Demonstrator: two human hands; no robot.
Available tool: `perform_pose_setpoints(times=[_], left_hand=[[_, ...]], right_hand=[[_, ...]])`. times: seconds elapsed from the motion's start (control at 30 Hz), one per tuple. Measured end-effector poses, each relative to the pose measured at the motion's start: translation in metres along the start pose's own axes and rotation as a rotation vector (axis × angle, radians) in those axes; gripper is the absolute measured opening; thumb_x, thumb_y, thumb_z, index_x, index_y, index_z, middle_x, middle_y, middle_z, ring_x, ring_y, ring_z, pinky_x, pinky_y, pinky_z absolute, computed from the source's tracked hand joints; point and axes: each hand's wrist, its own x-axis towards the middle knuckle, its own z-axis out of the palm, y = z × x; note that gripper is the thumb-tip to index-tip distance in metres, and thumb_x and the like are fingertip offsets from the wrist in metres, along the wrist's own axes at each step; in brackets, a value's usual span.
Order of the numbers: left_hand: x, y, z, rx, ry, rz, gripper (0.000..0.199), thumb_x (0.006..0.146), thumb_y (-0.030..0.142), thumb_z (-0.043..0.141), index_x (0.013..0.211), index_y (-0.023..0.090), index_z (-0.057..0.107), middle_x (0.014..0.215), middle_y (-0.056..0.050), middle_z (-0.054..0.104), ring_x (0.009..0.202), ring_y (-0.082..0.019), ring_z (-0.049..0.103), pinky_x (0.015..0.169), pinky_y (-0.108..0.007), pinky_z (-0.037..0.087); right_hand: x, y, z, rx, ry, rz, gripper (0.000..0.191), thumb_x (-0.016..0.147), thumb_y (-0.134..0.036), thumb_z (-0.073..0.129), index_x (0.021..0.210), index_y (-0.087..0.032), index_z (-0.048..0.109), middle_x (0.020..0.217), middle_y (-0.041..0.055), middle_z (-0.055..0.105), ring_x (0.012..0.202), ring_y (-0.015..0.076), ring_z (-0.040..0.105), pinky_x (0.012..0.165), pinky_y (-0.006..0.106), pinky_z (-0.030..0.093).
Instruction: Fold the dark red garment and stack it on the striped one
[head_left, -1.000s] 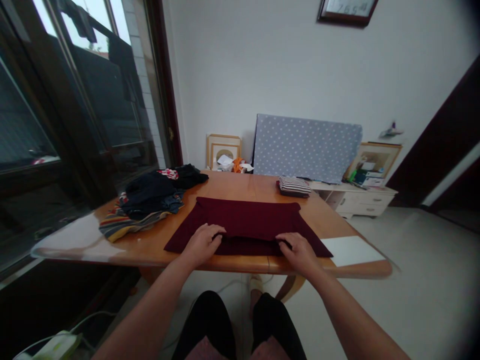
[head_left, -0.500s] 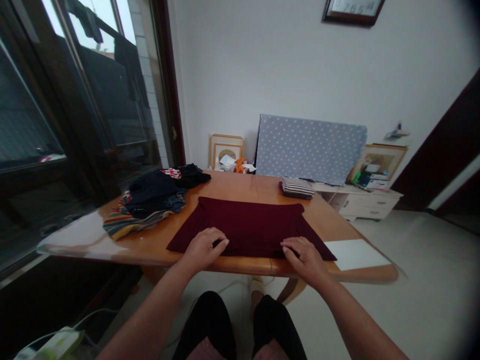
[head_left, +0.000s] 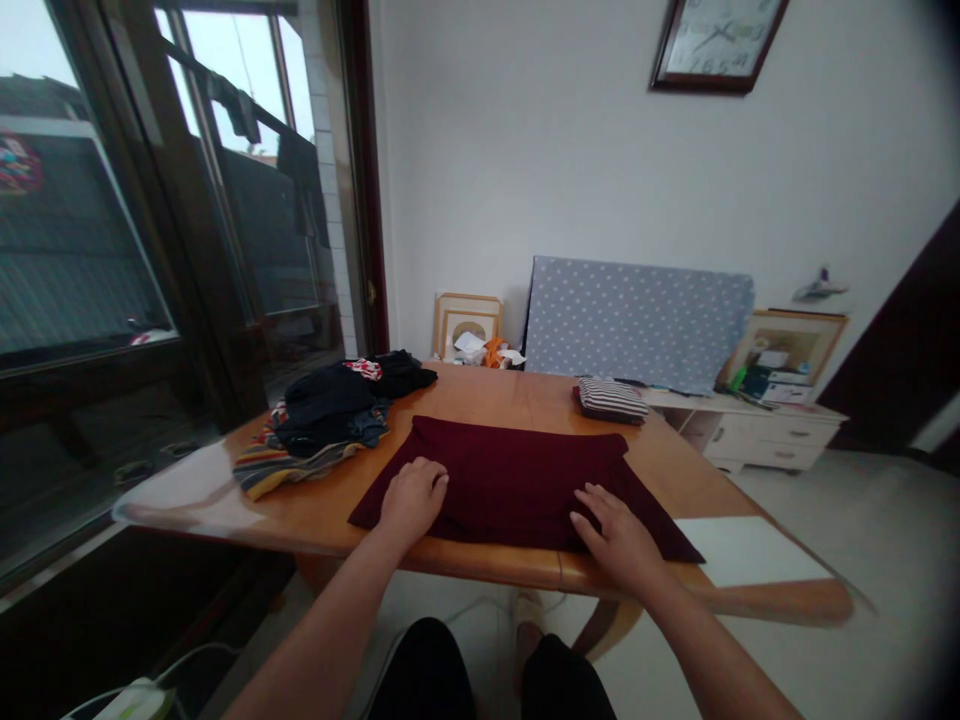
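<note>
On the counter (head_left: 510, 393), by its front edge, lies the maroon cloth (head_left: 510, 480) — its near side, raised a moment ago, is now down. Left hand (head_left: 411, 497) and right hand (head_left: 621, 535) have let go, both open over it; the clothes pile (head_left: 322, 410) sits left.
</note>
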Motion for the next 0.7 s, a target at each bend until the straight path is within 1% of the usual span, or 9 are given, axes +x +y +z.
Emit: perform_pose_setpoints(times=[0.07,0.17,0.27,0.33,0.4,0.47,0.57,0.63,0.7], left_hand=[[0.004,-0.01,-0.001,0.074,-0.026,-0.072,0.032,0.097,0.034,0.047,0.115,0.021,0.07,0.114,-0.012,0.067,0.108,-0.024,0.06,0.096,-0.037,0.043],[0.007,-0.023,-0.003,0.161,-0.086,-0.109,0.033,0.096,0.035,0.047,0.116,0.021,0.07,0.116,-0.012,0.066,0.109,-0.026,0.06,0.097,-0.038,0.042],[0.013,-0.029,-0.003,0.237,-0.138,-0.103,0.032,0.095,0.037,0.048,0.111,0.022,0.071,0.112,-0.012,0.066,0.105,-0.026,0.061,0.095,-0.04,0.042],[0.018,-0.027,-0.003,0.285,-0.154,-0.086,0.033,0.095,0.039,0.047,0.106,0.021,0.072,0.108,-0.013,0.066,0.101,-0.027,0.062,0.092,-0.041,0.043],[0.024,-0.023,-0.002,0.322,-0.15,-0.057,0.034,0.095,0.041,0.045,0.104,0.02,0.071,0.105,-0.013,0.066,0.099,-0.027,0.062,0.09,-0.041,0.043],[0.029,-0.019,0.0,0.346,-0.138,-0.015,0.035,0.095,0.041,0.045,0.104,0.02,0.071,0.105,-0.013,0.066,0.1,-0.028,0.062,0.089,-0.041,0.043],[0.036,-0.02,0.003,0.364,-0.151,0.02,0.033,0.094,0.041,0.046,0.101,0.02,0.07,0.105,-0.013,0.065,0.098,-0.027,0.063,0.085,-0.04,0.044],[0.041,-0.024,0.003,0.363,-0.183,0.007,0.033,0.094,0.043,0.045,0.098,0.021,0.07,0.104,-0.012,0.066,0.096,-0.027,0.064,0.082,-0.039,0.045],[0.049,-0.026,0.001,0.357,-0.21,-0.013,0.034,0.094,0.045,0.044,0.095,0.022,0.069,0.102,-0.011,0.067,0.094,-0.027,0.065,0.079,-0.038,0.045]], right_hand=[[-0.002,0.001,0.004,-0.036,-0.094,0.035,0.058,0.095,-0.049,0.044,0.138,-0.014,0.06,0.149,0.0149,0.051,0.143,0.0295,0.04,0.118,0.046,0.029],[-0.002,0.0,0.001,-0.037,-0.179,0.07,0.061,0.096,-0.051,0.042,0.139,-0.012,0.059,0.149,0.0156,0.051,0.143,0.0286,0.04,0.12,0.044,0.027],[0.007,-0.001,-0.008,-0.022,-0.146,0.113,0.061,0.097,-0.052,0.039,0.139,-0.013,0.059,0.148,0.0143,0.052,0.143,0.0262,0.041,0.119,0.039,0.029],[0.016,0.001,-0.01,-0.04,-0.085,0.145,0.063,0.098,-0.052,0.038,0.143,-0.012,0.055,0.151,0.0138,0.049,0.146,0.0255,0.037,0.12,0.038,0.028],[0.023,0.007,-0.009,-0.084,-0.063,0.18,0.066,0.098,-0.052,0.038,0.146,-0.01,0.05,0.155,0.0149,0.043,0.149,0.0266,0.031,0.121,0.04,0.025],[0.026,0.017,-0.004,-0.141,-0.1,0.225,0.069,0.097,-0.053,0.038,0.148,-0.008,0.048,0.156,0.0175,0.04,0.15,0.0291,0.028,0.122,0.045,0.02],[0.021,0.034,0.001,-0.22,-0.168,0.305,0.072,0.097,-0.056,0.037,0.147,-0.006,0.047,0.153,0.0216,0.043,0.148,0.0328,0.031,0.121,0.052,0.014],[0.017,0.044,0.001,-0.238,-0.181,0.335,0.073,0.096,-0.058,0.036,0.147,-0.007,0.049,0.151,0.0219,0.046,0.146,0.0334,0.035,0.121,0.053,0.014],[0.015,0.051,-0.003,-0.226,-0.177,0.336,0.073,0.096,-0.059,0.036,0.144,-0.008,0.052,0.148,0.021,0.049,0.144,0.033,0.038,0.121,0.052,0.016]])
